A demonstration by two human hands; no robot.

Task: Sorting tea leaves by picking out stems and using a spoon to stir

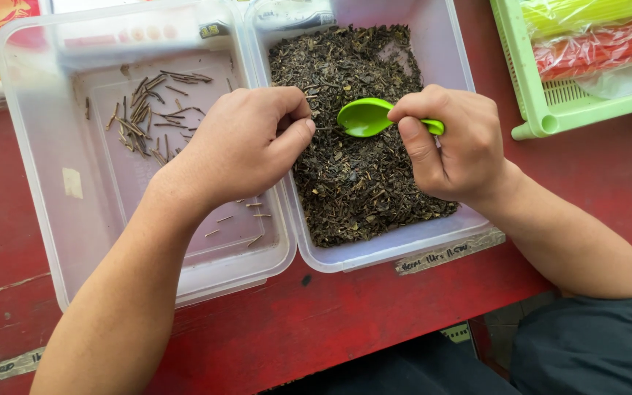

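Observation:
Two clear plastic tubs stand side by side on a red table. The right tub [448, 51] holds a bed of dark dried tea leaves [360, 183]. The left tub [45, 183] holds several thin brown stems [144, 113] scattered on its floor. My right hand [451, 143] grips the handle of a bright green plastic spoon [363, 117], whose bowl hovers over the leaves. My left hand [246, 143] reaches across the rim between the tubs, thumb and forefinger pinched together right beside the spoon's bowl; whether a stem is between them is too small to tell.
A light green plastic basket [550, 102] with red and yellow wrapped packets sits at the top right. A paper label [440, 256] is stuck below the right tub. The table's near edge runs along the bottom, above my dark clothing.

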